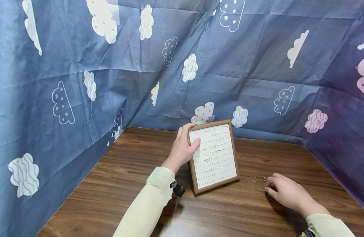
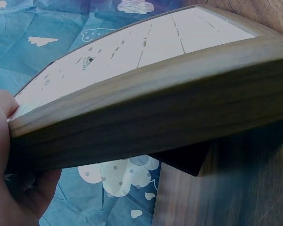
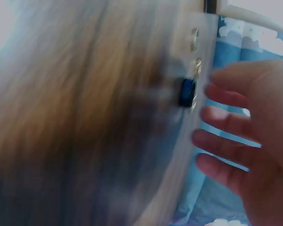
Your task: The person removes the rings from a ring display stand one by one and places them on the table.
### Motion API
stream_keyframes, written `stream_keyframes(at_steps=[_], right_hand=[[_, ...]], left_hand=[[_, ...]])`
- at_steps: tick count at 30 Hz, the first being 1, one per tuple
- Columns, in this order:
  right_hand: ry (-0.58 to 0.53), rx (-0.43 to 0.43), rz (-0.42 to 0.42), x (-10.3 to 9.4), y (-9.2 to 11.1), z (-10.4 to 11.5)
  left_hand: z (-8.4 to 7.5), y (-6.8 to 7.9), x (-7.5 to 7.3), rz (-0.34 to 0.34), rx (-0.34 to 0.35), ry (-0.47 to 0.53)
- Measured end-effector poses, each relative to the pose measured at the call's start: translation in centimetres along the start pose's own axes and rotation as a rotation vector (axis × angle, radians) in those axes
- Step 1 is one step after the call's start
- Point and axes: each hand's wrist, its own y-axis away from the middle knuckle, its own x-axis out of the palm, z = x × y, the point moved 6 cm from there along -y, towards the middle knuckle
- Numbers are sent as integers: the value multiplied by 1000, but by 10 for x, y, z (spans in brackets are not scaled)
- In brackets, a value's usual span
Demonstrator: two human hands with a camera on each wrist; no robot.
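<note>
My left hand (image 1: 183,149) grips the upper left side of a wood-framed ring display (image 1: 212,156), thumb over the front and fingers behind. The display leans back, and its white slotted pad carries several small rings. In the left wrist view the thick wooden side of the frame (image 2: 151,113) runs across from the hand. My right hand (image 1: 286,194) is low over the table beside loose rings (image 1: 254,179), its fingers bent and spread apart. Just beyond its fingertips in the right wrist view is a ring with a dark blue stone (image 3: 187,92); whether they touch it is unclear.
The brown wood table (image 1: 122,184) carries the display and loose rings. Blue cloth (image 1: 134,92) with cloud prints hangs behind and along both sides. A dark support (image 2: 184,157) shows under the display. The right wrist view is partly blurred.
</note>
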Motion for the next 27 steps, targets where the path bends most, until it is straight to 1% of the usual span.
stream_keyframes(at_steps=[3,6,9,11,14,18,21,27], right_hand=[[-10,25,-51,-8,-10,11],[-58,1,-105,-16,-23,28],[-101,-43,-161,-21,-36,49],[-130,-63,-183,-22,-44,62],[-164,-85,-199,-22,-56,79],[-186,-103,-199,-21,-68,97],[-200,-119,-214,-19,-73,107],[-234,-139,-274,-16,-80,120]], left_hand=[[0,0,0,-1,4,2],[1,0,-1,-7,5,0],[1,0,-1,-6,1,-3],[1,0,0,-3,0,-4],[1,0,0,0,-1,-4],[0,0,0,-3,2,-2],[-1,0,0,-2,6,-7],[0,0,0,-1,4,-14]])
